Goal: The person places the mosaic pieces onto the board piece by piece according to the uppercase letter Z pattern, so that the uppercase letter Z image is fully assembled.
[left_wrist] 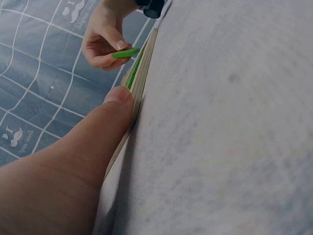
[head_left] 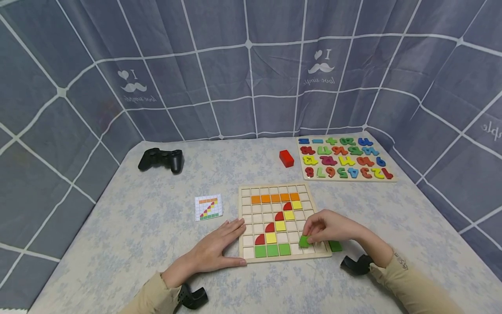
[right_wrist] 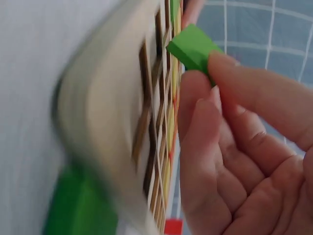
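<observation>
A wooden grid board (head_left: 290,258) lies on the table with an orange row, a diagonal of red quarter-round and yellow square tiles, and green tiles (head_left: 272,250) along its near row. My right hand (head_left: 333,226) pinches a green square tile (right_wrist: 193,48) between thumb and fingers, above the near right part of the board. My left hand (head_left: 213,248) rests at the board's left edge, fingers straight, its thumb (left_wrist: 115,112) against the near corner. Another green piece (head_left: 335,246) lies on the table by the board's right edge.
A pattern card (head_left: 208,208) lies left of the board, showing a similar coloured design. Behind are a black game controller (head_left: 161,160), a red block (head_left: 286,158) and a number puzzle board (head_left: 349,178). A tile-patterned curtain (head_left: 219,65) encloses the table's back and sides.
</observation>
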### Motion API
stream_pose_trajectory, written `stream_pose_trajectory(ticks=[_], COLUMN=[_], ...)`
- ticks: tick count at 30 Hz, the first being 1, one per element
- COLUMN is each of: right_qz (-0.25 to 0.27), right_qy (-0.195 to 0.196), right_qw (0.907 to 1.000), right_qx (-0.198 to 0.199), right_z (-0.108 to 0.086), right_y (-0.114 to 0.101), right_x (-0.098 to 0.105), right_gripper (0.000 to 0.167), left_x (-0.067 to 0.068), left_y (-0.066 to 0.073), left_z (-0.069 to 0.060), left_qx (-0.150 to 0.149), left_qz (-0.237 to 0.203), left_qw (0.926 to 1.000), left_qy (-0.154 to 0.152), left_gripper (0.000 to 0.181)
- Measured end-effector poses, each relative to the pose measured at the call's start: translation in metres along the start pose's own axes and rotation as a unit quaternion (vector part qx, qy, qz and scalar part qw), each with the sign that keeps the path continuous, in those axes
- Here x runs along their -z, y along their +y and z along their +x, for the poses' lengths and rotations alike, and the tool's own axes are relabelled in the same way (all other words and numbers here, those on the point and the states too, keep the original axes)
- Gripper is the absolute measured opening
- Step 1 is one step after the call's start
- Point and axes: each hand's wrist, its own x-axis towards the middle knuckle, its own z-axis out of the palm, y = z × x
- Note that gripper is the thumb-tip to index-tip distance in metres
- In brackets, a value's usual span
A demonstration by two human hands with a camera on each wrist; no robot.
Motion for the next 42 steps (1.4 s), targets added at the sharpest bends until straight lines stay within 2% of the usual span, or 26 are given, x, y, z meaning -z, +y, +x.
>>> stream_pose_trajectory(ticks=[4, 10, 16, 19, 24, 32, 39, 42], right_qz=[-0.036, -0.062, -0.086, -0.092, -0.073, -0.053, -0.031, -0.011], right_qy=[0.003, 0.013, 0.023, 0.029, 0.023, 0.022, 0.022, 0.018], right_qw=[0.9993, 0.998, 0.9959, 0.9952, 0.997, 0.9983, 0.9992, 0.9998], right_qx=[-0.004, 0.003, 0.02, 0.016, -0.001, 0.002, -0.008, 0.003], right_z=[0.007, 0.013, 0.012, 0.009, 0.002, -0.013, -0.024, -0.03], right_y=[-0.007, -0.01, -0.012, -0.013, -0.01, -0.002, 0.006, 0.012], right_x=[-0.011, -0.021, -0.022, -0.017, -0.002, 0.02, 0.027, 0.027], right_gripper=[0.004, 0.002, 0.007, 0.008, 0.013, 0.021, 0.027, 0.028], left_x=[0.0, -0.001, -0.001, 0.0, -0.001, 0.001, 0.0, 0.0], left_y=[0.0, -0.001, -0.001, -0.001, 0.0, 0.0, -0.001, 0.0], left_z=[0.001, 0.001, 0.0, 0.001, 0.001, 0.002, 0.002, 0.001], left_qx=[0.0, -0.001, 0.0, 0.001, 0.001, -0.004, -0.002, 0.0], left_qz=[0.001, 0.002, 0.002, 0.002, 0.003, 0.004, 0.004, 0.002], left_qw=[1.0, 1.0, 1.0, 1.0, 1.0, 1.0, 1.0, 1.0], left_qy=[-0.002, -0.002, -0.001, -0.001, -0.001, 0.003, 0.002, 0.0], left_gripper=[0.089, 0.089, 0.09, 0.09, 0.09, 0.09, 0.09, 0.09])
